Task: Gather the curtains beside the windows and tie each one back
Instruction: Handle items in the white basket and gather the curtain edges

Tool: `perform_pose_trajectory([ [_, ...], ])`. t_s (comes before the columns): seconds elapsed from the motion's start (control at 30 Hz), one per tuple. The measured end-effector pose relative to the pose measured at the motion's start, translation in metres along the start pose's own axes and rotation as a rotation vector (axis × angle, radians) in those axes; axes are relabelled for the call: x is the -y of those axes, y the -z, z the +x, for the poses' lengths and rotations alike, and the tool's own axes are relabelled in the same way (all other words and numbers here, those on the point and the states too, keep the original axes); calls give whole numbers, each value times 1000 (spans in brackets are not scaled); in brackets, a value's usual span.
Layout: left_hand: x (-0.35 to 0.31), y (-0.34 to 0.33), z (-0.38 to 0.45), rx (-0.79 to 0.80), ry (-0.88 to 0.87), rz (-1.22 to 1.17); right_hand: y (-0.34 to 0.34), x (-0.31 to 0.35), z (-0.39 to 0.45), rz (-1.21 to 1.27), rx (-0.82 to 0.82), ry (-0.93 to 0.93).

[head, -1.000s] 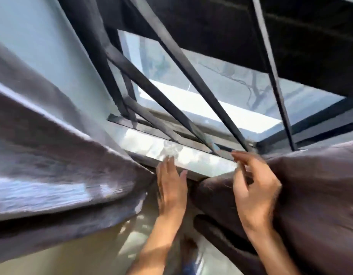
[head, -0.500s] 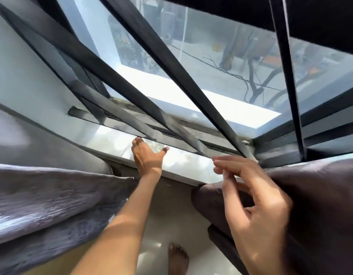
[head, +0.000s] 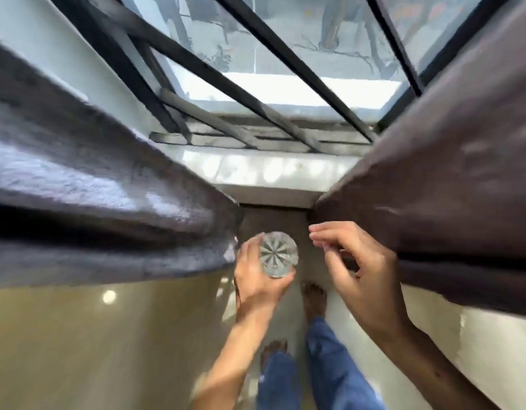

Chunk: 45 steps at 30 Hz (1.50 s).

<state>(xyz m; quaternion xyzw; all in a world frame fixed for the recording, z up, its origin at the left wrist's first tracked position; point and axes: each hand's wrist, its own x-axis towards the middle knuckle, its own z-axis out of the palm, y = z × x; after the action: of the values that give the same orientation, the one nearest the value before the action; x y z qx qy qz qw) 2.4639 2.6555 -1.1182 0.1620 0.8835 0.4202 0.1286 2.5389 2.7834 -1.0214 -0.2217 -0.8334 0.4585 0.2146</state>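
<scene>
i'm looking down between two grey curtains, and neither one looks tied yet as far as i can see. the left curtain hangs in loose folds on my left side, and the right curtain hangs just as loose on my right, with the windowsill and the barred window showing in the gap between them. no band, cord or knot shows on either curtain.

my left hand is curled round a small cut-glass piece, round and faceted; i can't tell what it is, maybe a glass or a knob. it sits just beside the edge of the left curtain. my right hand holds nothing; its fingers are loosely bent, tips near each other, right next to the front fold of the right curtain, though i can't say it touches.

so i'd judge the job is barely begun: both curtains remain to be gathered and tied. the glass piece probably has to be put down somewhere first, since gathering cloth will want both hands free. below, bare feet stand on a shiny floor.
</scene>
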Motion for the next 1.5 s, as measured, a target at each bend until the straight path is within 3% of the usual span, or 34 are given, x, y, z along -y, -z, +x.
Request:
perform_pose_trajectory([
  [0.17, -39, 63, -107, 259, -54, 4, 27, 34, -88, -20, -122, -223],
  [0.33, -83, 84, -183, 479, -238, -42, 73, 47, -191, -5, -322, -499],
  [0.57, -156, 27, -268, 762, -499, 15, 168, 45, -332, -66, -644, -723],
  [0.87, -260, -86, -421, 1165, -919, -4, 299, 50, -506, -32, -1195, -958],
  [1.07, -311, -131, -536, 1352, -1086, -55, 347, 68, -593, 93, -1237, -1072],
  [1.17, -314, -143, -573, 1470, -1164, -67, 357, 62, -633, -74, -1226, -1074],
  [1.23, -312, -152, -585, 1591, -1116, -51, 361, 57, -658, -218, -1228, -1085],
  [1.3, -310, -160, -589, 1585, -1046, -71, 363, 46, -681, -232, -1298, -1137],
  [1.4, -300, -170, -593, 1374, -1028, -112, 366, 23, -708, -49, -1457, -1216],
  [1.5, -285, -177, -593, 1296, -932, -114, 364, -10, -723, 47, -1512, -1284],
])
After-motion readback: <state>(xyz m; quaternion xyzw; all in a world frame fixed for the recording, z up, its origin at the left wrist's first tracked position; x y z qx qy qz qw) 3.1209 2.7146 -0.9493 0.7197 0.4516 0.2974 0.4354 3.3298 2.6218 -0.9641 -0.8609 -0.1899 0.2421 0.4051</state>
